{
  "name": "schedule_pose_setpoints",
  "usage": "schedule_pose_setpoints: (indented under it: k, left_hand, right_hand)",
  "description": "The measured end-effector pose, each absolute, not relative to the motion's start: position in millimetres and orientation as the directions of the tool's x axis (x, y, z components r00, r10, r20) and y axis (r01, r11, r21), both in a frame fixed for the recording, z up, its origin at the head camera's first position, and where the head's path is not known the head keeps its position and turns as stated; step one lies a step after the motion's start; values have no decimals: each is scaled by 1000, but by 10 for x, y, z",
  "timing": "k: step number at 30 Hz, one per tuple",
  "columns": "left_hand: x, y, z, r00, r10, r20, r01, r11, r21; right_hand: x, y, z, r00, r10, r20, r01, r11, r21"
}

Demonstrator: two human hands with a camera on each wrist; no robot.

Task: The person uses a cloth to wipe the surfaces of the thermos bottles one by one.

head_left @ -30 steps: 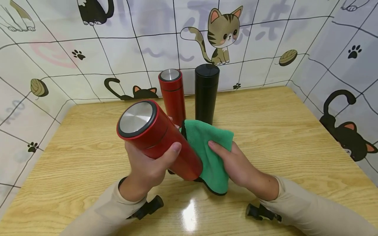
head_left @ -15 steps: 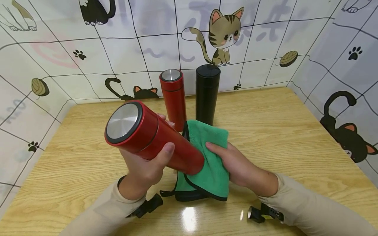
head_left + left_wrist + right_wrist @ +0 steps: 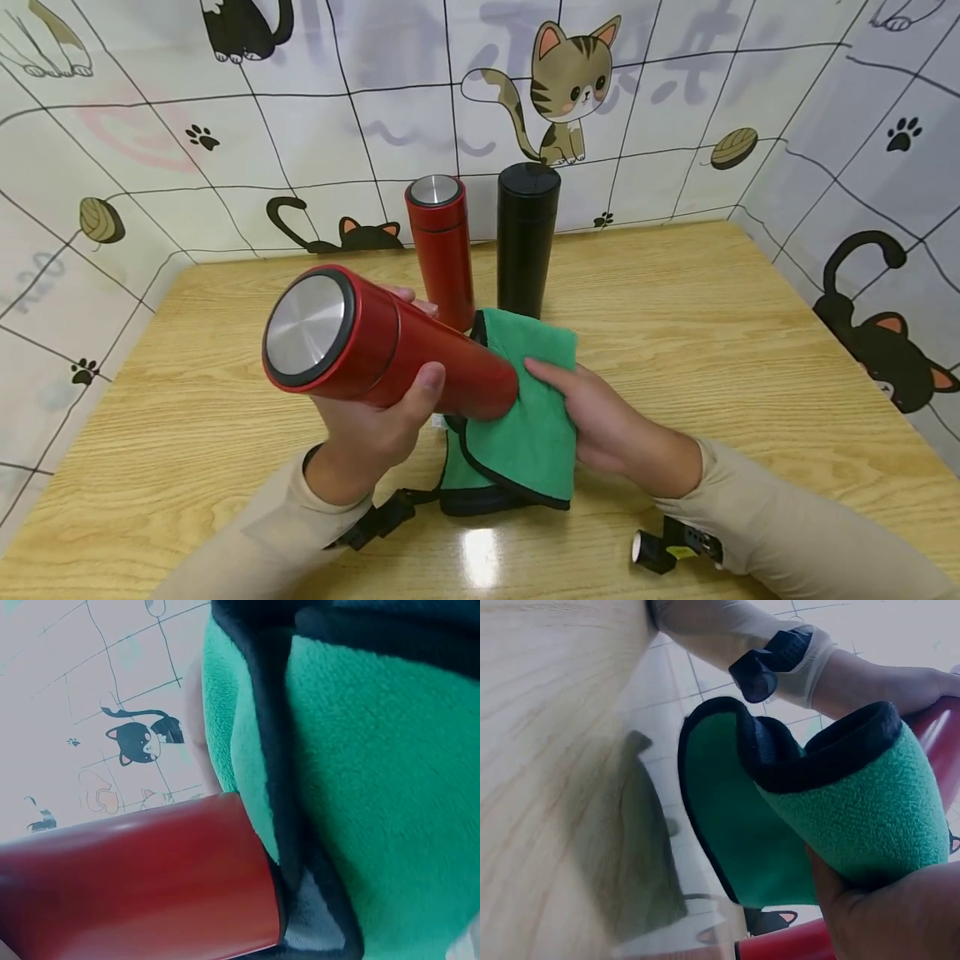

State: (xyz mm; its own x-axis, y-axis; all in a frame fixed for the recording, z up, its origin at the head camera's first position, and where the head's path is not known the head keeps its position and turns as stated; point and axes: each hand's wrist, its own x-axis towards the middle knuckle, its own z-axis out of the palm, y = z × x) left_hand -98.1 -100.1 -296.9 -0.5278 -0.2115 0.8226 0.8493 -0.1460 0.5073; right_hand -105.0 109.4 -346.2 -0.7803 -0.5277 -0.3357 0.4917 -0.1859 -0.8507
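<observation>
A red thermos flask (image 3: 420, 350) with a silver lid top is tilted over the table, its lid end toward the left. My left hand (image 3: 371, 425) grips it around the body, thumb across the near side. A green cloth (image 3: 525, 425) with black edging hangs at the flask's base end, and my right hand (image 3: 611, 417) holds it there, thumb on top. In the left wrist view the flask's base end (image 3: 150, 877) meets the folded cloth (image 3: 390, 787). The right wrist view shows the cloth (image 3: 862, 817) curled over, the right hand (image 3: 892, 915) beneath it.
Another red flask (image 3: 442, 267) and a black flask (image 3: 527, 242) stand upright at the back of the wooden table (image 3: 675, 333). A cat-patterned wall covering (image 3: 375, 133) rises right behind and at both sides. Wrist cameras (image 3: 652, 552) sit under the forearms.
The held flask has tipped closer to level, its lid end shifting left and its base rising slightly. The cloth's lower part now hangs wider below the flask. The standing flasks have stayed put.
</observation>
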Motion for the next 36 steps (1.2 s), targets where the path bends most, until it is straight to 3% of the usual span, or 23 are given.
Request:
schedule_pose_setpoints:
  k: [8, 13, 22, 31, 36]
  left_hand:
    - [-1005, -1021, -2954, -506, -266, 820, 862, -125, 491]
    - [-998, -1024, -2957, -498, -229, 837, 867, -172, 468]
    - [-1014, -1026, -2943, -471, -213, 856, 882, -121, 455]
    - [-997, -1041, -2955, -482, -201, 853, 876, -134, 464]
    - [-999, -1039, -2973, -464, -172, 869, 886, -107, 451]
  right_hand:
    - [-1047, 1094, -3463, -781, -538, -318, 472, -174, -864]
    - [-1019, 1084, -3481, -753, -575, -319, 483, -154, -862]
    - [-1046, 1102, -3445, -791, -528, -310, 453, -165, -876]
    - [-991, 1077, -3482, -750, -588, -305, 468, -144, -872]
    - [-996, 1081, -3467, -763, -567, -311, 469, -154, -870]
